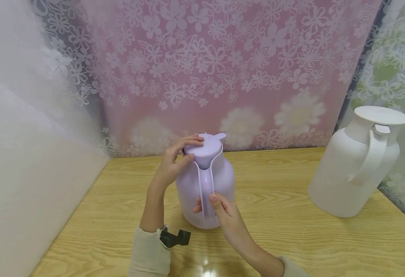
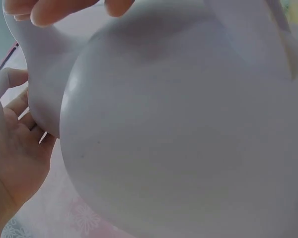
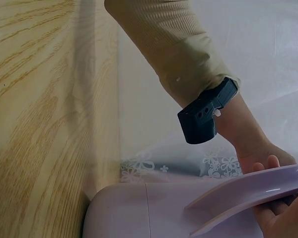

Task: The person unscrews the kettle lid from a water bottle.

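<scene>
Two hands hold the purple jug [image 1: 206, 184]. Left hand [image 1: 174, 161] grips its lid [image 1: 202, 150]. Right hand [image 1: 223, 211] grips its handle [image 1: 206, 192].

Head view high, facing down, wrist views close, all sharing lilac jug [image 1: 206, 184]

Beige ribbed sleeves [image 1: 149, 254] on both arms, a black, seemingly plastic camera mount [image 1: 174, 237] at the left wrist.

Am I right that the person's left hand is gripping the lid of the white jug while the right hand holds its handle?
Not quite: it is the lilac jug, not the white jug. The head view shows the left hand on its lid and the right hand holding its handle.
</scene>
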Action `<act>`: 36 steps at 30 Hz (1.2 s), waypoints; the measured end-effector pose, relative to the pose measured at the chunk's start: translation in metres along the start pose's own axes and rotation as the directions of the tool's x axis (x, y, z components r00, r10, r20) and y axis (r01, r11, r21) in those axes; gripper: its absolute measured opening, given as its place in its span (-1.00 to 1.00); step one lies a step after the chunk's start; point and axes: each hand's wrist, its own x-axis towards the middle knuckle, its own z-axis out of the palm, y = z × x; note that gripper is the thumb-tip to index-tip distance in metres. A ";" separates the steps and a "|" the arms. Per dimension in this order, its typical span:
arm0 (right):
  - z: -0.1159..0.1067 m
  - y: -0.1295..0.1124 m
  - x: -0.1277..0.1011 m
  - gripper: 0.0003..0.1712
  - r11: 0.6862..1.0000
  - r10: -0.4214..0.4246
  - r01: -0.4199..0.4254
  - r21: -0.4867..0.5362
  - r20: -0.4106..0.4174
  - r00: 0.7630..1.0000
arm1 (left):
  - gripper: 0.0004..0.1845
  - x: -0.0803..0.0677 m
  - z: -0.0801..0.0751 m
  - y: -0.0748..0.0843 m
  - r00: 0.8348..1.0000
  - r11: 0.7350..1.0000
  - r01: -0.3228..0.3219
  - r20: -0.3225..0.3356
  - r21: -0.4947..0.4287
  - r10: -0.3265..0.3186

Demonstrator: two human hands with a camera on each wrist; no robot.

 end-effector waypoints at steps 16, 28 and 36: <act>0.000 0.001 0.000 -0.62 1.000 0.001 -0.001 0.013 0.009 1.000 | -0.77 0.000 0.007 0.009 0.995 0.992 0.061 -0.080 0.106 -0.053; 0.000 0.000 0.000 -0.61 1.000 0.010 -0.010 0.009 0.005 1.000 | -0.68 0.005 0.010 -0.007 0.984 0.890 0.155 -0.148 0.428 -0.100; 0.001 0.001 0.000 -0.62 1.000 0.007 -0.007 0.005 0.005 1.000 | -0.64 0.010 0.009 0.001 0.986 0.823 0.167 -0.108 0.543 -0.129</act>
